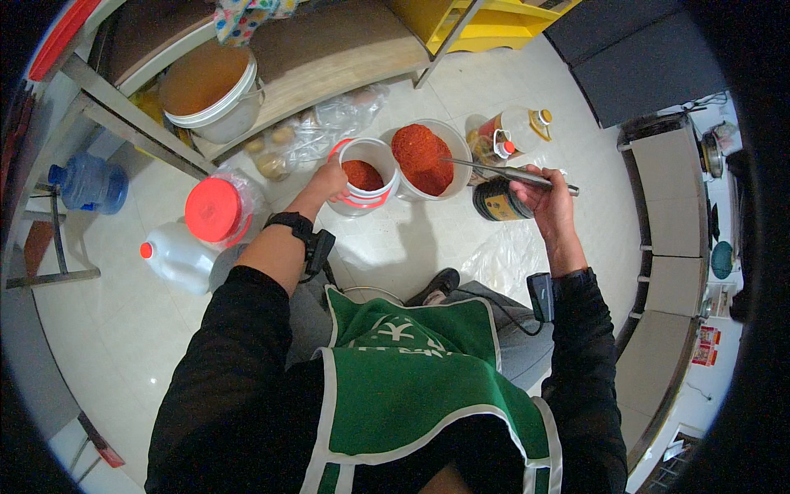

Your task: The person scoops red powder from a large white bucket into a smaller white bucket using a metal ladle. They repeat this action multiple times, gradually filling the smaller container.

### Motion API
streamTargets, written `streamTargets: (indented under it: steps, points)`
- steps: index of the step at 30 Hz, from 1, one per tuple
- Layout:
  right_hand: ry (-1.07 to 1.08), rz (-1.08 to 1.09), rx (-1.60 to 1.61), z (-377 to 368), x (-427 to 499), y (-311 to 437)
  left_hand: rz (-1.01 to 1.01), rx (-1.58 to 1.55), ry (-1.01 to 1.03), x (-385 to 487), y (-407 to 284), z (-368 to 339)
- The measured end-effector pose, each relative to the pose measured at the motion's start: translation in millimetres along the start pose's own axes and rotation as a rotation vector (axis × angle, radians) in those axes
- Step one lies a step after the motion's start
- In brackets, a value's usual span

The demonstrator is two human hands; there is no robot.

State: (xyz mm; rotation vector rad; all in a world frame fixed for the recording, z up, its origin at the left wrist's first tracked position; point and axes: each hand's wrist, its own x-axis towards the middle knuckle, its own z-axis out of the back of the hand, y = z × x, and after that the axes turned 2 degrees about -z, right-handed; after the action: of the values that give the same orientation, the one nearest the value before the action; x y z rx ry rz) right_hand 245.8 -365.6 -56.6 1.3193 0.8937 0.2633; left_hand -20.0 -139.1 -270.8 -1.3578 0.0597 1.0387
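My left hand grips the rim of a white plastic bucket with a red handle; red powder lies at its bottom. Touching it on the right stands a wider whitish bucket, holding a large heap of coarse red powder, which looks like ground chili. My right hand is closed on the metal handle of a long utensil, probably a ladle or spoon. Its far end reaches over the wider bucket to the heap, and its head cannot be made out.
A dark labelled jar and oil bottles stand right of the buckets. At left are a red-lidded tub and a clear jug. Behind are a bag of potatoes or similar produce, a low shelf and a large white bucket.
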Motion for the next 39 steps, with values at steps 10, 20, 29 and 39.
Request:
streamTargets:
  steps: [10, 20, 29, 39]
  points:
    - [0.08, -0.014, -0.063, -32.5, -12.1, -5.3, 0.03, -0.019, 0.055, 7.8, 6.3, 1.4]
    - [0.063, -0.059, -0.076, -53.3, -11.4, -11.3, 0.009, -0.05, 0.089, 4.1, 8.9, 1.8]
    - [0.038, -0.066, -0.103, -65.6, -15.0, -12.6, 0.02, -0.067, 0.082, 4.7, 9.6, 0.6]
    - [0.057, -0.066, -0.112, -68.4, -8.7, -22.3, 0.033, -0.104, 0.063, 3.6, 10.7, -0.5]
